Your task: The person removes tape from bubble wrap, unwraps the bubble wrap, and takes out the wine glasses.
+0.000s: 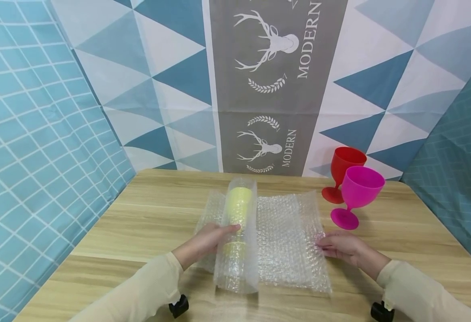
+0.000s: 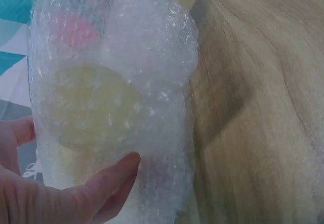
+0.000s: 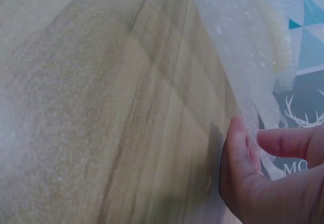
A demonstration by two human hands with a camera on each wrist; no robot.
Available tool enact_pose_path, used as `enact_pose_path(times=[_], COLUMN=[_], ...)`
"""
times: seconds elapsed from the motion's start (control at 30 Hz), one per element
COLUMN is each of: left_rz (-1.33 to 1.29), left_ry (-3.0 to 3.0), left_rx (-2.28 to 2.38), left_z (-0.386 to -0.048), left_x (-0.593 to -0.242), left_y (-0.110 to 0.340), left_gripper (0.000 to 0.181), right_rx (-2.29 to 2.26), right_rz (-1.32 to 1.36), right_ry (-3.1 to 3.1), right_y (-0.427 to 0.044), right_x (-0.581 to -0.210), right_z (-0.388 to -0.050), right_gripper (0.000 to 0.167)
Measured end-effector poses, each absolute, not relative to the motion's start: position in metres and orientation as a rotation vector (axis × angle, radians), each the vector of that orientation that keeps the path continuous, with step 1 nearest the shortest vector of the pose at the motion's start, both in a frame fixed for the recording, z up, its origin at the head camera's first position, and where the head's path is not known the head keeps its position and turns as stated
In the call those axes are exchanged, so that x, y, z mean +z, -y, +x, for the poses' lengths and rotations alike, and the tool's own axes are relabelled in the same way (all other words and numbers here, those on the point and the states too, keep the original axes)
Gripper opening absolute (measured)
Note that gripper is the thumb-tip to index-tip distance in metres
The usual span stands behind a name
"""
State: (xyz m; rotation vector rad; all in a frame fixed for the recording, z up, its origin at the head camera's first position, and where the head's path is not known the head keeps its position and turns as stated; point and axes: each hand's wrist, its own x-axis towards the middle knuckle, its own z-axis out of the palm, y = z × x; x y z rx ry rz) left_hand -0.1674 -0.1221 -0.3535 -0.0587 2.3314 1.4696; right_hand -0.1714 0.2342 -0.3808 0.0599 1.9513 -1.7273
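Note:
A yellow plastic goblet (image 1: 238, 203) lies on its side, rolled inside clear bubble wrap (image 1: 285, 241), with its cup end toward the back. My left hand (image 1: 207, 241) holds this roll from its left side, thumb over the top. The left wrist view shows the yellow cup (image 2: 96, 107) blurred through the wrap, with the thumb (image 2: 109, 186) pressed against the plastic. From the roll, a flat sheet of wrap stretches to the right. Its right edge is pinched between thumb and fingers of my right hand (image 1: 345, 248); in the right wrist view that edge (image 3: 238, 51) appears slightly lifted.
Two goblets, one red (image 1: 345, 163) and one magenta (image 1: 360, 190), stand upright at the table's back right. The wood-grain table (image 1: 150, 214) meets a patterned cloth backdrop (image 1: 179, 89) behind. Tiled-pattern cloth (image 1: 38, 134) hangs at the left.

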Motion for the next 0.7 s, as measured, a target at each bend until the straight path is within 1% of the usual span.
enact_pose_path(times=[0.1,0.17,0.33,0.4,0.53,0.6,0.7], left_rz=[-0.095,-0.118,-0.087,-0.058,-0.043,-0.048,-0.06], left_ry=[-2.435,-2.501,-2.673,-2.726,-2.76,-2.752,-2.739], left_rx=[1.395,1.345,1.271,1.256,1.254,1.266,1.282], left_z=[-0.167,-0.167,-0.167,-0.168,-0.168,-0.167,-0.167], left_x=[-0.351,-0.349,-0.347,-0.348,-0.348,-0.348,-0.348], left_y=[0.121,0.121,0.118,0.117,0.116,0.116,0.116], left_gripper=[0.055,0.055,0.069,0.071,0.069,0.069,0.071], right_rx=[-1.724,-1.722,-1.738,-1.74,-1.713,-1.646,-1.525], right_rz=[0.069,0.053,0.008,-0.023,-0.031,-0.024,0.001], right_ry=[-1.956,-1.954,-1.932,-1.929,-1.989,-2.1,-2.281], right_y=[-0.235,-0.236,-0.239,-0.24,-0.241,-0.242,-0.239], right_x=[-0.379,-0.378,-0.376,-0.373,-0.362,-0.355,-0.343], right_z=[-0.172,-0.172,-0.173,-0.173,-0.175,-0.175,-0.176], right_gripper=[0.011,0.011,0.016,0.023,0.048,0.057,0.064])
